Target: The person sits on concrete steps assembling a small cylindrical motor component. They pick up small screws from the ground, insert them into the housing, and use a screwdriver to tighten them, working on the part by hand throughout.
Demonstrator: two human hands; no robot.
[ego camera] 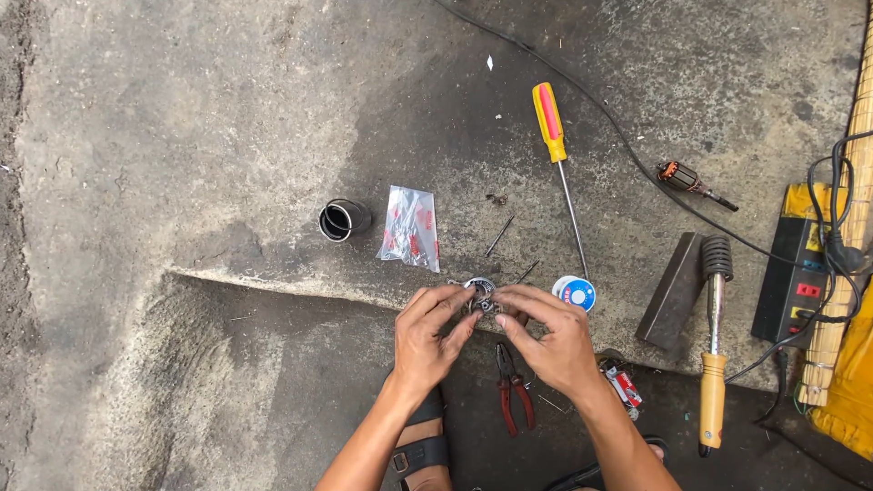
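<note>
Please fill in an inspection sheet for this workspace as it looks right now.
Surface: rough concrete floor, stained.
Job's things: small round metal part held between both hands.
Clutter: screwdriver, pliers, solder spool, soldering iron, plastic bag, black ring, motor armature.
Grippers: left hand and right hand pinch the part.
Cables: black cord to a power strip.
Surroundings: yellow cloth at right.

Soft, even daylight fills the whole view (no strong sun). Shadows are faint and small, sitting close under each thing. Nothing shines or glares. The picture looks sharp, with slight bending near the edges.
</note>
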